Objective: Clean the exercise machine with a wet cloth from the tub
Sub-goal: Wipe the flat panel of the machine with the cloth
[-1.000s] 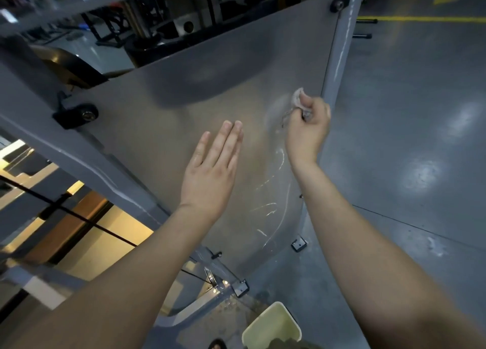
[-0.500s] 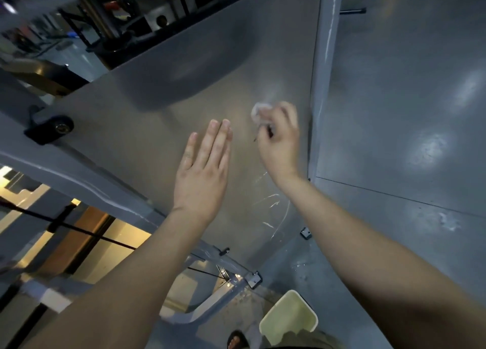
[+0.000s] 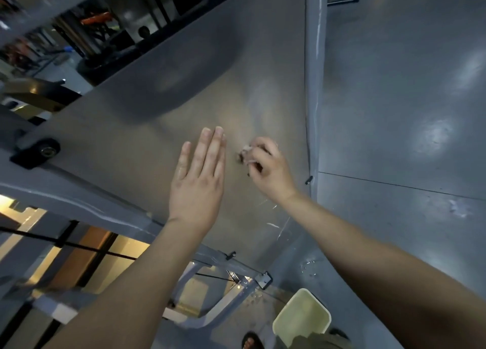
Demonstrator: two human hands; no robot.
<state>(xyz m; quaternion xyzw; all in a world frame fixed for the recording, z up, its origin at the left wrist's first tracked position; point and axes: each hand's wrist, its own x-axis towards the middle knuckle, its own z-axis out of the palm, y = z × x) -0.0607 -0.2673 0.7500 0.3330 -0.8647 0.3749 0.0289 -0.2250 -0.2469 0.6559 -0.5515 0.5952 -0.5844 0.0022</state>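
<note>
Pinching the wadded cloth (image 3: 246,154) in the curled right hand (image 3: 265,167) against the machine's grey panel (image 3: 184,86), straight-fingered left hand (image 3: 198,175) laid flat just beside at nine o'clock, tub (image 3: 302,317) well apart near six.

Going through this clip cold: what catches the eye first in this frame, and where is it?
The two bare hands in the middle stand out first. The left hand lies flat, fingers straight, on the machine's big grey panel, and the right hand just beside it grips a small crumpled cloth against that panel. Next comes the pale tub on the floor at the bottom edge, right of centre.
</note>
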